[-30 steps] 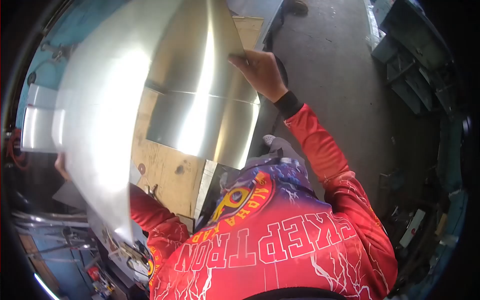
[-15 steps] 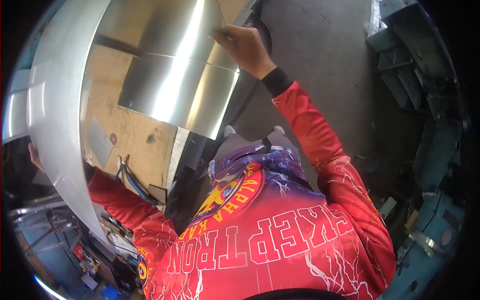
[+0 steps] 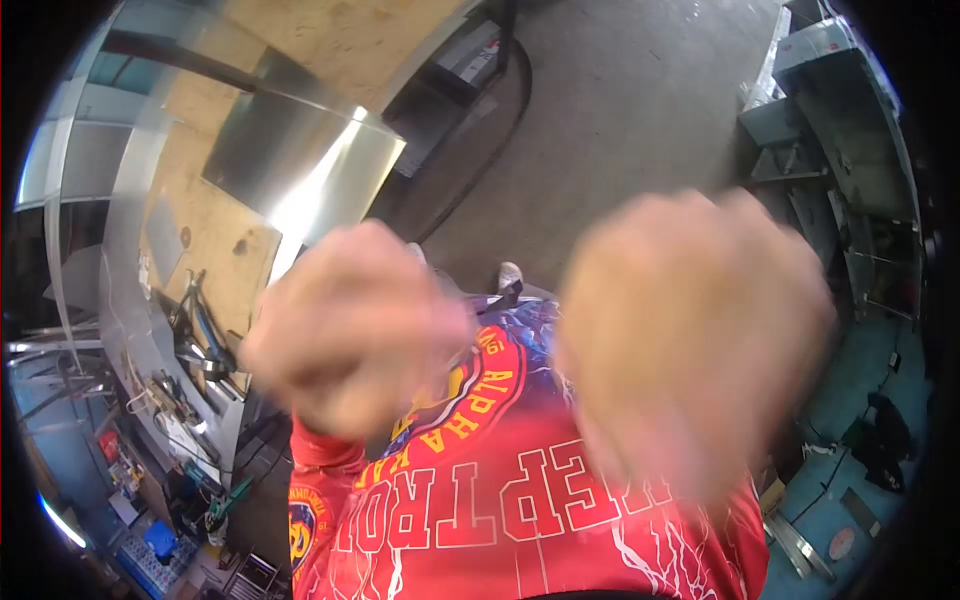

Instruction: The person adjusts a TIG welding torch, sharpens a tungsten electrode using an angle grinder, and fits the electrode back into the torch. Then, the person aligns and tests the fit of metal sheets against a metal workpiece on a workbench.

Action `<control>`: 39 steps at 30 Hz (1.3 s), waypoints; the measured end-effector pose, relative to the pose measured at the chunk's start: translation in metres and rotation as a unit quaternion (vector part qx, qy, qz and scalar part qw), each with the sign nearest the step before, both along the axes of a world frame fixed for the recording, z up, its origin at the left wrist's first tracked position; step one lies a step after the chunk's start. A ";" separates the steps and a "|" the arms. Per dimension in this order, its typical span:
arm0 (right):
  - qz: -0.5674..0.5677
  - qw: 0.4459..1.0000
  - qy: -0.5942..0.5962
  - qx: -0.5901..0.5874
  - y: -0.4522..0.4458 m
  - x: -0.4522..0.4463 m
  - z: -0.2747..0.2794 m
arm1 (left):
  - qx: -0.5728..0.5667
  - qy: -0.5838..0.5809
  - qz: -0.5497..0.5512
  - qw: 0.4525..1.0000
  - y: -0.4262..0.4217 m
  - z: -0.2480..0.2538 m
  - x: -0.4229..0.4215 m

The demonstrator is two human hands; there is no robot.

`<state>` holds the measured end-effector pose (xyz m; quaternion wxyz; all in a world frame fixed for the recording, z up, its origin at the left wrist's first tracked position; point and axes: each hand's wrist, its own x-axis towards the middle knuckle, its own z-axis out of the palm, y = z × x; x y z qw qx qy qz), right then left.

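Note:
Both of my hands are raised close to the camera, in front of my red printed shirt. My left hand [image 3: 355,330] is a motion blur at the centre left. My right hand [image 3: 690,340] looks larger and is smeared too. Each has a rounded outline, but the fingers cannot be made out, and no held object shows. Beyond my left hand, a shiny metal sheet [image 3: 290,165] lies on the wooden worktop [image 3: 215,225], with a bright streak of reflected light across it.
Pliers-like tools [image 3: 200,320] lie at the worktop's near end, close to a small grey plate [image 3: 165,235]. A dark hose [image 3: 490,165] curves over the concrete floor [image 3: 630,110]. Metal shelving [image 3: 850,150] stands at right, and a blue crate [image 3: 150,565] sits lower left.
My right hand has left the metal sheet and my left hand the large curved pale sheet. Both have come up near the camera. The view has shifted, and the metal sheet lies on the worktop.

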<state>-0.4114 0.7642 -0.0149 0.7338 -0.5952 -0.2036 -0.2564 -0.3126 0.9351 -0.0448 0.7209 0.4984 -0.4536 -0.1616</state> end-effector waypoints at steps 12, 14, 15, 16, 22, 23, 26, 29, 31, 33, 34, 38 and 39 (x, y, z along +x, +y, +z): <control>0.015 0.975 -0.165 0.147 -0.007 -0.059 0.032 | -0.072 -0.087 -0.245 0.963 -0.046 0.090 -0.046; 0.040 0.968 -0.179 0.169 -0.009 -0.063 0.032 | -0.063 -0.088 -0.255 0.961 -0.051 0.090 -0.045; 0.050 0.965 -0.187 0.178 -0.011 -0.065 0.031 | -0.060 -0.085 -0.262 0.959 -0.054 0.088 -0.045; 0.051 0.962 -0.194 0.186 -0.008 -0.068 0.030 | -0.054 -0.082 -0.269 0.958 -0.056 0.087 -0.044; -0.046 0.943 -0.252 0.212 0.011 -0.131 0.014 | -0.029 -0.084 -0.285 0.954 -0.048 0.079 -0.051; -0.051 0.942 -0.244 0.224 0.014 -0.124 0.016 | -0.024 -0.080 -0.286 0.954 -0.046 0.079 -0.052; -0.125 0.963 -0.200 0.134 0.023 -0.107 0.023 | -0.017 -0.076 -0.287 0.955 -0.042 0.084 -0.054; -0.228 0.973 0.000 0.030 0.040 -0.119 0.030 | -0.061 -0.055 -0.260 0.962 -0.024 0.080 -0.054; -0.163 0.972 -0.167 -0.007 0.015 -0.115 0.010 | -0.244 -0.003 -0.179 0.953 0.011 0.051 -0.044; -0.196 0.948 -0.250 0.013 0.009 -0.136 0.004 | -0.112 -0.192 0.013 0.975 0.064 0.074 -0.053; -0.299 0.899 -0.302 0.102 0.018 -0.133 0.018 | -0.155 -0.262 0.095 0.948 0.073 0.083 -0.055; -0.096 0.926 -0.364 -0.039 -0.011 -0.130 0.028 | -0.279 -0.457 0.243 0.809 0.105 0.116 -0.070; -0.078 0.895 -0.440 -0.018 -0.030 -0.120 0.012 | -0.248 -0.525 0.276 0.766 0.113 0.111 -0.066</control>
